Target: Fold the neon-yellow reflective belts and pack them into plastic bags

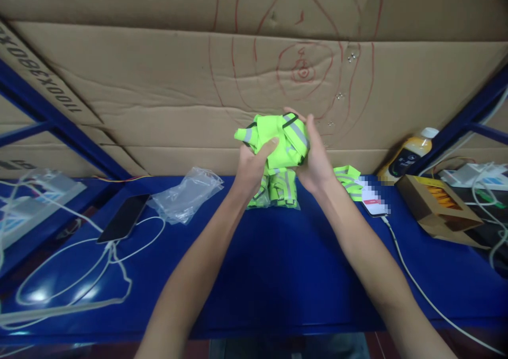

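Observation:
Both my hands hold a folded neon-yellow safety vest [278,139] with grey reflective strips, raised above the blue table [278,274]. My left hand [252,165] grips it from below left, thumb pressed on the fabric. My right hand [313,158] wraps around its right side, fingers curled over the top. Directly below the hands, packed yellow vests [278,189] lie on the table. Another folded vest [348,179] rests to the right.
An empty clear plastic bag [186,195] and a dark phone [124,217] with white cables [79,274] lie at the left. A second phone [373,200], a yellow bottle [408,155] and an open cardboard box [440,208] sit at the right. Cardboard sheets [159,94] form the back wall.

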A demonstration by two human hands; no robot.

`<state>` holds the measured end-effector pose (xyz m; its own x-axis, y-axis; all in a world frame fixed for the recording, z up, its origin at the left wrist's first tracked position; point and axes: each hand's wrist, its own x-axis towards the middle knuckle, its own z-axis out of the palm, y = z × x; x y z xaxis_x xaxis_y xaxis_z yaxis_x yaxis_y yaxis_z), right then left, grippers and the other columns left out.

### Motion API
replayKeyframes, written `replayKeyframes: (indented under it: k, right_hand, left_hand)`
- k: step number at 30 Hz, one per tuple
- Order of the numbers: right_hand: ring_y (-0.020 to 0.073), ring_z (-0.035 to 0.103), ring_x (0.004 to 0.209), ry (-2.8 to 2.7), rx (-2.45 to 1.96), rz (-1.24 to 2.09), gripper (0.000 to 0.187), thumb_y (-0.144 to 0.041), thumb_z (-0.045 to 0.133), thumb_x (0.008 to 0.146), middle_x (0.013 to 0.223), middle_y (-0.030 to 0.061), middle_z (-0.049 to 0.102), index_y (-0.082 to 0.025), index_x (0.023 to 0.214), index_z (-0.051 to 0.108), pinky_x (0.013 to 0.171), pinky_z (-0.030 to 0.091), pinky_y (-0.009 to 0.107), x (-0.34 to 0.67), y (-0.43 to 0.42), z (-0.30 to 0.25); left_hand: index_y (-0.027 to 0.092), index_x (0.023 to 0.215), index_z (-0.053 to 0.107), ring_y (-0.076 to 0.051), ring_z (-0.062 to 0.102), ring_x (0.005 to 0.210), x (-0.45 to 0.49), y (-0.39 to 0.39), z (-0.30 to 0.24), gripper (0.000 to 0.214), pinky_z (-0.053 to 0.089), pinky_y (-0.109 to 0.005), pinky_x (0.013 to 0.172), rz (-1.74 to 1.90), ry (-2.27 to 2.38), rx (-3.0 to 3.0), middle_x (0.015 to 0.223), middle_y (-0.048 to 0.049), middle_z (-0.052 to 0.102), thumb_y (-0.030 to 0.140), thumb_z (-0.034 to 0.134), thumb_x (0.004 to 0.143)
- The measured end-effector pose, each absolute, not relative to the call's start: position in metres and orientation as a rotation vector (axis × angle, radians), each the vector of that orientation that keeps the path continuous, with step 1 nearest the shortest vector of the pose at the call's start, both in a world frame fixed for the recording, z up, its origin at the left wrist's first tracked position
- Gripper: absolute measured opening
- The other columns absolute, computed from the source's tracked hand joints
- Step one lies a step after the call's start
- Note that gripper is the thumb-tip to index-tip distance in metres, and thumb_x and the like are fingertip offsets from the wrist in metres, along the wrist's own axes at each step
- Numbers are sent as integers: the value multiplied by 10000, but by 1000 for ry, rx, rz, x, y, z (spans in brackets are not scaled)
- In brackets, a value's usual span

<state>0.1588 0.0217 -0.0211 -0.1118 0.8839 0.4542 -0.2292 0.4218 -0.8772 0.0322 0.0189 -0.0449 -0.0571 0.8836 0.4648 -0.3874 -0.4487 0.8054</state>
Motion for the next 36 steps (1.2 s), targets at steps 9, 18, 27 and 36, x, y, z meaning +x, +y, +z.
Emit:
replayKeyframes:
  k: [9,18,27,36]
  right_hand:
    - [323,730,1313,-1173,-577,1260,816,-544,1012,573,1303,56,799,-278,1283,710,1174,600,486,160,9,-11]
    - [373,760,1278,-985,-577,1238,585,-482,1011,608,1270,93,813,-221,1051,732,1038,689,542,155,24,-24]
    - [369,694,1387,-1141,-618,1014,586,-605,866,785,1398,57,771,-295,1267,741,1007,703,539,207,42,-9]
    - [390,576,1523,-1324,-599,814,583,-721,750,853,1442,49,742,-336,1290,733,1067,657,591,208,45,-11]
  left_hand:
    - [217,1310,725,-330,684,1399,33,14,-50,576,567,-435,1195,1679,648,1363,1378,-99,777,485,917,838]
    - [242,1284,737,-330,674,1396,22,21,-44,633,558,-448,1176,1549,589,1458,1327,-85,783,710,816,864]
    - [30,1398,680,-607,521,1442,-114,39,-39,943,381,-732,1183,533,2349,1881,1466,-378,627,743,811,795]
    - [-20,1715,168,-643,350,1556,-136,57,-94,1302,350,-788,1162,189,2533,1655,1638,-468,380,525,879,771]
